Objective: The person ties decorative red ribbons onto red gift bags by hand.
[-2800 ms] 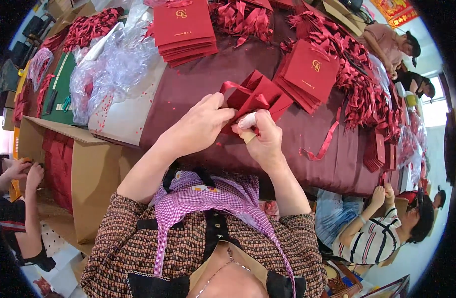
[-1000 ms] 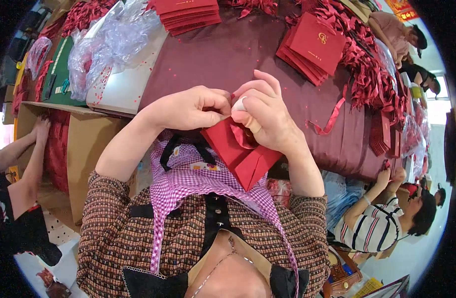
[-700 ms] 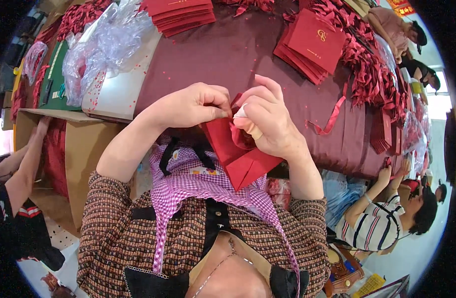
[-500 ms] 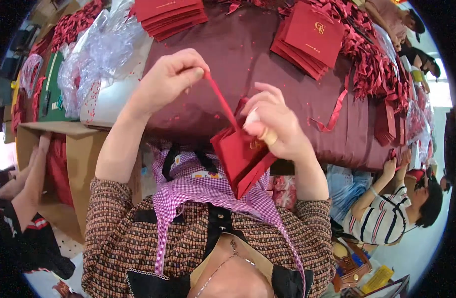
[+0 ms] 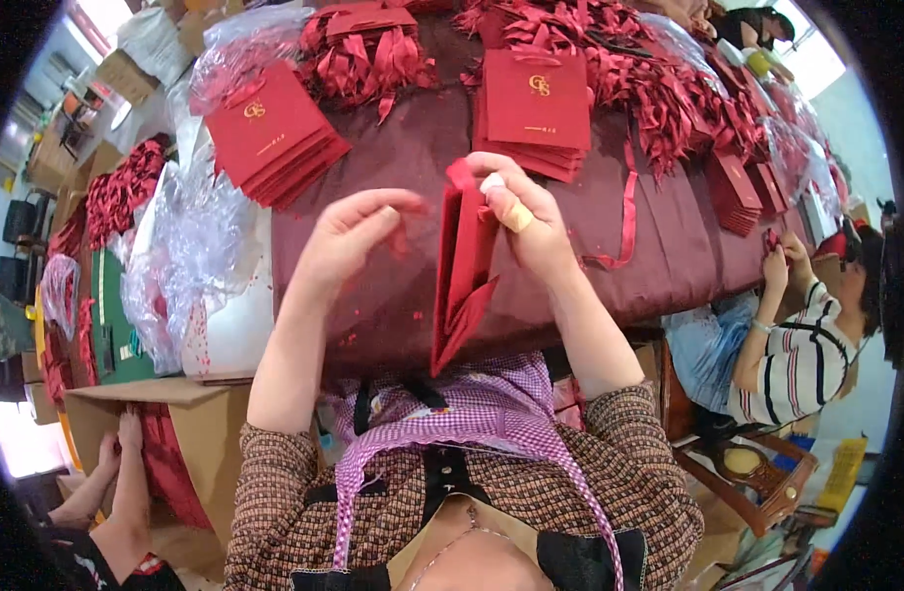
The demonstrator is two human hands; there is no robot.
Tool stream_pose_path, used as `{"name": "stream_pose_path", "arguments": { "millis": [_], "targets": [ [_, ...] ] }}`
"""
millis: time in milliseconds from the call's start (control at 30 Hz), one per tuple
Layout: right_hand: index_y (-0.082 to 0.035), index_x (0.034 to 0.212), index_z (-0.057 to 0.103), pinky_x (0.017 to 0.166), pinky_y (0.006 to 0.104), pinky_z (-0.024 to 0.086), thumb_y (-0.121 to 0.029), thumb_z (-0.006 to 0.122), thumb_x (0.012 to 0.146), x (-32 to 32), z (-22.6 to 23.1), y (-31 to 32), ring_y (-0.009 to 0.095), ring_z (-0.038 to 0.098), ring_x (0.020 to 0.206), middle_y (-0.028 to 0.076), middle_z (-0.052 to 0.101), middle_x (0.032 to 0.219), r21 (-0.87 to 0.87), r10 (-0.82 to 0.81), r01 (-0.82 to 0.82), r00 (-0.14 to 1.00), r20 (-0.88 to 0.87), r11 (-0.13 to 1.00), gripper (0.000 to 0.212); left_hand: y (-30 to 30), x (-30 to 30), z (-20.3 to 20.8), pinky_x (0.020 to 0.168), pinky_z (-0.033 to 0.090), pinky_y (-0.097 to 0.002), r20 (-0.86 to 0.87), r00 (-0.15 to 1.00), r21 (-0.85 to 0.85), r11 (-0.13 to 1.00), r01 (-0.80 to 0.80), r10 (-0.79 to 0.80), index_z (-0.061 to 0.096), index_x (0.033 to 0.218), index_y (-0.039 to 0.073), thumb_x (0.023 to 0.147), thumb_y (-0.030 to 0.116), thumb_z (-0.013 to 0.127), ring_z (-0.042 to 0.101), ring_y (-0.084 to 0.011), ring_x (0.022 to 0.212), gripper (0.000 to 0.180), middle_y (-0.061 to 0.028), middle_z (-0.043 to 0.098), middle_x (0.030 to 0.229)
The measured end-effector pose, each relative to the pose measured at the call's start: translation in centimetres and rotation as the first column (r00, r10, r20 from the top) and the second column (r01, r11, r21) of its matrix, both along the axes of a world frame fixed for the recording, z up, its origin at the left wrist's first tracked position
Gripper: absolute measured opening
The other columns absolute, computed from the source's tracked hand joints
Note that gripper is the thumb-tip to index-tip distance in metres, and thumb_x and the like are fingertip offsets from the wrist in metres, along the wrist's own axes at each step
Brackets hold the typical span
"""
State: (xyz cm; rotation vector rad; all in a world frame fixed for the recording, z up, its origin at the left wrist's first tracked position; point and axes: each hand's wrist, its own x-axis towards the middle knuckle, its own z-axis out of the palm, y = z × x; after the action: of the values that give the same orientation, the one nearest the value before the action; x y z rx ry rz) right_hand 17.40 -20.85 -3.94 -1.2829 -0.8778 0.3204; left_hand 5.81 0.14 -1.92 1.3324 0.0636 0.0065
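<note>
My right hand (image 5: 526, 219) pinches the top edge of a flat red paper bag (image 5: 460, 278) that hangs upright, seen edge-on, over the front of the dark red table (image 5: 393, 148). A pale bandage wraps one finger of that hand. My left hand (image 5: 349, 234) hovers just left of the bag with fingers spread, holding nothing I can see. Straight beyond my hands lies a stack of finished red bags (image 5: 537, 106) with a gold mark, and a second stack (image 5: 271, 136) lies to the left.
Heaps of red ribbon (image 5: 659, 74) cover the far side of the table. Clear plastic wrapping (image 5: 191, 256) and a white box sit at left above an open cardboard carton (image 5: 191, 433). A person in a striped shirt (image 5: 802, 345) works at right; another person's hands (image 5: 122, 463) reach in lower left.
The bag has gone from half-open in both hands to flat and upright in my right hand. My left hand pulled a ribbon up, then let go and dropped beside the bag.
</note>
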Motion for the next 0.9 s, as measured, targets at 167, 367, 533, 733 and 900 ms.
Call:
{"name": "stream_pose_path", "arguments": {
  "millis": [167, 367, 533, 733, 900],
  "targets": [
    [0.000, 0.127, 0.052, 0.096, 0.0274, 0.040, -0.026, 0.054, 0.097, -2.1, 0.6, 3.0, 0.012, 0.053, 0.107, 0.004, 0.055, 0.122, 0.036, -0.010, 0.013, 0.997, -0.072, 0.999, 0.039, -2.1, 0.7, -0.2, 0.084, 0.046, -0.0251, 0.044, 0.995, 0.170, 0.982, 0.081, -0.090, 0.062, 0.115, 0.002, 0.092, 0.009, 0.059, 0.055, -0.0077, 0.094, 0.024, 0.0012, 0.062, 0.099],
    [-0.001, 0.116, 0.058, 0.094, 0.0292, 0.043, -0.011, 0.057, 0.092, -0.8, -2.2, 0.8, 0.017, 0.055, 0.109, 0.008, 0.059, 0.112, 0.072, -0.028, 0.051, 0.956, -0.291, 0.996, 0.026, -0.2, 1.8, -2.2, 0.072, 0.042, -0.0217, 0.189, 0.976, 0.123, 0.984, -0.132, 0.108, 0.063, 0.083, 0.001, 0.086, 0.006, 0.066, 0.051, -0.0044, 0.075, 0.006, 0.0048, 0.059, 0.082],
    [-0.002, 0.105, 0.065, 0.090, 0.0300, 0.047, 0.000, 0.057, 0.088, -0.7, -2.4, -7.9, 0.020, 0.061, 0.102, 0.009, 0.065, 0.105, -0.202, -0.556, 0.687, 0.698, 0.452, 0.698, 0.019, 2.2, 2.9, -3.2, 0.079, 0.050, -0.0235, 0.020, 0.999, 0.041, 0.998, -0.046, 0.046, 0.063, 0.106, -0.003, 0.090, 0.004, 0.060, 0.062, -0.0089, 0.085, 0.018, -0.0056, 0.068, 0.098],
    [-0.009, 0.098, 0.066, 0.090, 0.0403, 0.039, -0.012, 0.063, 0.082, -1.4, -4.3, -14.7, 0.029, 0.056, 0.101, 0.008, 0.063, 0.102, -0.341, -0.245, 0.893, 0.415, 0.876, 0.292, 0.016, 1.4, 2.8, -3.5, 0.076, 0.050, -0.0244, -0.079, 0.996, 0.117, 0.993, -0.018, 0.028, 0.058, 0.113, -0.006, 0.088, 0.002, 0.057, 0.063, -0.0107, 0.085, 0.026, -0.0071, 0.067, 0.097],
    [-0.008, 0.092, 0.064, 0.089, 0.0388, 0.039, -0.008, 0.064, 0.082, -1.3, -5.0, -14.9, 0.026, 0.058, 0.096, 0.006, 0.064, 0.093, -0.312, -0.381, 0.883, 0.439, 0.814, 0.351, 0.011, 1.3, 3.0, -5.3, 0.072, 0.049, -0.0254, -0.099, 0.994, 0.155, 0.988, -0.029, 0.045, 0.059, 0.105, -0.007, 0.083, 0.003, 0.061, 0.061, -0.0116, 0.081, 0.024, -0.0078, 0.066, 0.090]
  ]
}}
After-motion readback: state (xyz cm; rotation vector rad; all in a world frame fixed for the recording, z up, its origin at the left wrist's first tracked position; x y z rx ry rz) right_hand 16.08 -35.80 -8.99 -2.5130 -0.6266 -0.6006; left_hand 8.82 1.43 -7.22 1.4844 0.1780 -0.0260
